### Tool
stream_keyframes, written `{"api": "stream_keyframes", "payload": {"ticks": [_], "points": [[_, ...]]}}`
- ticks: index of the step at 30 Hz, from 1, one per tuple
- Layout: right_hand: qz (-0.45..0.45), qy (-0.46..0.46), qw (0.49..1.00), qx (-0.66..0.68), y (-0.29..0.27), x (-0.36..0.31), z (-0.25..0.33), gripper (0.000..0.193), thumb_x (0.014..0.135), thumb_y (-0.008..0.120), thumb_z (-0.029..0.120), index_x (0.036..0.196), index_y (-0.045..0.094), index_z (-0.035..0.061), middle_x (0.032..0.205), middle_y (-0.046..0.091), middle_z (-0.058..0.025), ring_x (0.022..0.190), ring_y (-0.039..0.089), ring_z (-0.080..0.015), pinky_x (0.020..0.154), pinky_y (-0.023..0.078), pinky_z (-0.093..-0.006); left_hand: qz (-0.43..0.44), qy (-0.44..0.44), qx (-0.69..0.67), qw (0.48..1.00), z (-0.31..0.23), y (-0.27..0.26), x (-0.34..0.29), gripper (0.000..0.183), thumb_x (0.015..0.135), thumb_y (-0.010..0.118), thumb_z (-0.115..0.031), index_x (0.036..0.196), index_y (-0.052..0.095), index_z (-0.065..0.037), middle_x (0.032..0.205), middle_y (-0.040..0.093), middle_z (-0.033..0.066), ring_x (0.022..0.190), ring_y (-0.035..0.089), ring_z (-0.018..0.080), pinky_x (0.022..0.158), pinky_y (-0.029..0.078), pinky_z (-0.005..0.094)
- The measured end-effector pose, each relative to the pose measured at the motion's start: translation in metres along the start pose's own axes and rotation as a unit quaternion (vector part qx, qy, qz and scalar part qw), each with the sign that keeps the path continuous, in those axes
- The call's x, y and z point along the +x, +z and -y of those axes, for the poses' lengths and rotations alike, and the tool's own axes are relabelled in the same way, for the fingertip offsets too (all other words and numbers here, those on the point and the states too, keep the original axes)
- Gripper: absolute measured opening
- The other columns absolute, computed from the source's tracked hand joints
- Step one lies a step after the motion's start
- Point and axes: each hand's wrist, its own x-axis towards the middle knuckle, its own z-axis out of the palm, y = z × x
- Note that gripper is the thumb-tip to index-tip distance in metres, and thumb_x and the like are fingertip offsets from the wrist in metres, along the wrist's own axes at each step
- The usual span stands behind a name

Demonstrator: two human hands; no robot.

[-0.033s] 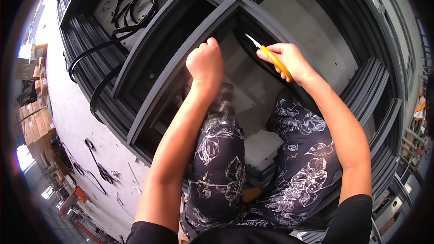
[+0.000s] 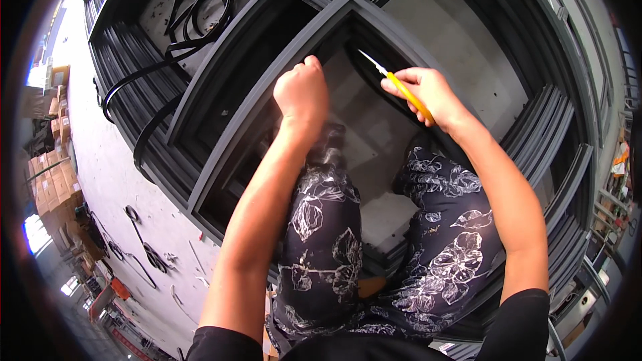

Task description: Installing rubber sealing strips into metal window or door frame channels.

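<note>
My right hand [image 2: 428,97] grips a knife [image 2: 408,93] by its slim yellow handle, the thin pointed blade aimed up and to the left. The blade's tip shows over the dark inner side of a grey frame [image 2: 342,1], near the corner where its bars cross. My left hand [image 2: 301,93] is closed in a fist next to the frame's left bar, thumb side up. Whatever its fingers hold, if anything, is hidden. A black strip [image 2: 364,70] curves down inside the frame, behind the knife.
Several dark frames lie stacked around my legs [image 2: 321,227]. Black strip coils [image 2: 210,10] lie at the upper left, with loops hanging over the stack's left edge. More strips [image 2: 150,254] lie on the pale floor [image 2: 107,180]. Cardboard boxes [image 2: 53,180] stand far left.
The knife's tip has shifted slightly left, while my right hand has tilted a little. My left hand has moved very slightly to the left and stays closed.
</note>
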Motion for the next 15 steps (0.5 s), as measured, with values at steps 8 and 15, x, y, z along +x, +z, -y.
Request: {"api": "stream_keyframes", "payload": {"ticks": [8,15], "points": [[-0.049,0.006,0.977,0.205,-0.015,-0.095,-0.011,0.041,0.094,0.072,0.041,0.114,0.064,0.0061,0.059,0.047,0.0052,0.041,0.042,-0.0041,0.037,0.033,-0.02,0.301,-0.058,-0.453,0.837,0.012,-0.077,0.014,0.025,0.093,0.063,-0.02,0.108,0.07,-0.001,0.085,0.071,0.018,0.078,0.069,0.0359,0.074,0.055,0.0402],[-0.156,-0.137,0.903,0.376,0.025,-0.166,-0.001,0.054,0.097,0.065,0.052,0.118,0.056,0.0029,0.075,0.063,-0.0051,0.047,0.049,-0.006,0.037,0.036,-0.019,0.057,0.113,-0.408,0.904,0.044,-0.229,-0.096,0.018,0.095,0.061,-0.009,0.111,0.061,0.0,0.095,0.065,0.0185,0.089,0.065,0.037,0.078,0.052,0.0394]]}}
